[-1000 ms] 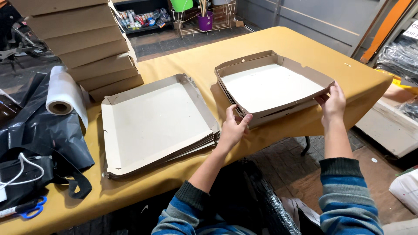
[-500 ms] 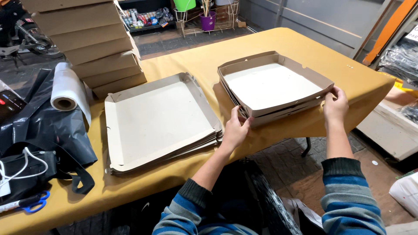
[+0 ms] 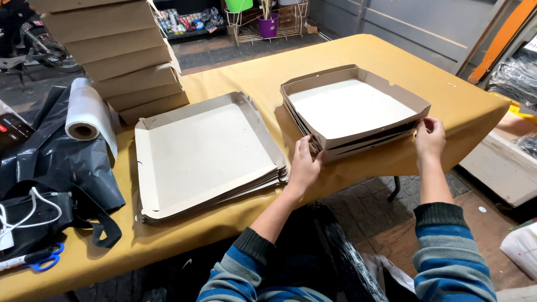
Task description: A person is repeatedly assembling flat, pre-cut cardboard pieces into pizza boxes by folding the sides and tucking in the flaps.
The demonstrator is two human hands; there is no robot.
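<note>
As hands (image 3: 305, 165) grip corners, nested cardboard trays (image 3: 352, 109), white inside

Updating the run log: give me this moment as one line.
left hand: grips near-left corner of folded box tray | right hand: on near-right corner | flat box stack: beside, untouched

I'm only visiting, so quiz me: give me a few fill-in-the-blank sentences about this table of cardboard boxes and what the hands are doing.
1. Both hands, the left hand and the right hand, grip the near corners of the folded brown cardboard tray, which sits on a table covered in ____ cloth.
2. The pile of flat unfolded cardboard sheets lies to the ____ of that tray.
3. The roll of white plastic film rests on a ____ plastic bag.

Missing words: yellow; left; black
</note>
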